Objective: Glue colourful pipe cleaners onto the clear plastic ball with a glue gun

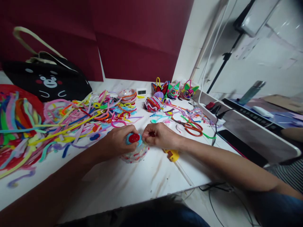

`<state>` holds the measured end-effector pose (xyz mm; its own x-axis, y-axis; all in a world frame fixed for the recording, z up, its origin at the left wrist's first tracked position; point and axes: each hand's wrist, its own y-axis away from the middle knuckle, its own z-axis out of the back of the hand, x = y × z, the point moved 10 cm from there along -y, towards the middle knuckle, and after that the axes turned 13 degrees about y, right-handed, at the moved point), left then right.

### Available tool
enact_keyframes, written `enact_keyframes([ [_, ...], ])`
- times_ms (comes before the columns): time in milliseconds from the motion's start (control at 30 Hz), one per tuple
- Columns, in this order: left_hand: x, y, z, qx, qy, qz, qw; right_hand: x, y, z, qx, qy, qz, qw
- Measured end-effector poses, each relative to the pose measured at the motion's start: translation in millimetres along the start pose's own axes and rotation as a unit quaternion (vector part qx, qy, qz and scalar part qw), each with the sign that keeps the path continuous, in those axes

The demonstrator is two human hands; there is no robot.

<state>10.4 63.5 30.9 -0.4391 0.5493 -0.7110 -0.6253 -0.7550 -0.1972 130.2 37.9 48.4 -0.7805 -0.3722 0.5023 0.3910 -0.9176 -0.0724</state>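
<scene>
My left hand (119,140) is closed around a light-blue fuzzy piece with a red centre (134,137), which looks made of coiled pipe cleaners. It sits over a clear round plastic bowl (135,156) with red flecks, standing on the table. Close by on the right, my right hand (161,135) is pinched, fingertips almost touching the blue piece. Something small and dark red shows in its curled fingers, too hidden to name. A yellow glue gun (173,155) with a clear glue stick (183,173) lies beneath my right wrist. Orange-handled scissors (194,128) lie beyond my right forearm.
Pipe cleaners (71,116) in many colours cover the left side, some on a red tray (35,104). Behind are a black bag (49,80), a small clock (141,92) and several decorated cat-like ornaments (174,90). A phone (241,147) and power cables lie right.
</scene>
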Motion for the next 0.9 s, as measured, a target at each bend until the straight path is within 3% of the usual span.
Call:
enact_keyframes([
  [267,-1.7,-0.7,0.1,-0.002,-0.02,-0.013,1.0,-6.3,-6.0,-0.7,0.006,0.0,-0.029,1.0],
  [567,-8.3,0.9,4.1,0.019,0.03,0.059,0.998,-14.0,-22.0,4.5,0.034,0.014,-0.04,0.999],
  [900,1.1,2.6,-1.8,0.062,0.113,0.058,0.99,-10.8,-52.0,0.7,0.142,0.068,-0.021,0.987],
])
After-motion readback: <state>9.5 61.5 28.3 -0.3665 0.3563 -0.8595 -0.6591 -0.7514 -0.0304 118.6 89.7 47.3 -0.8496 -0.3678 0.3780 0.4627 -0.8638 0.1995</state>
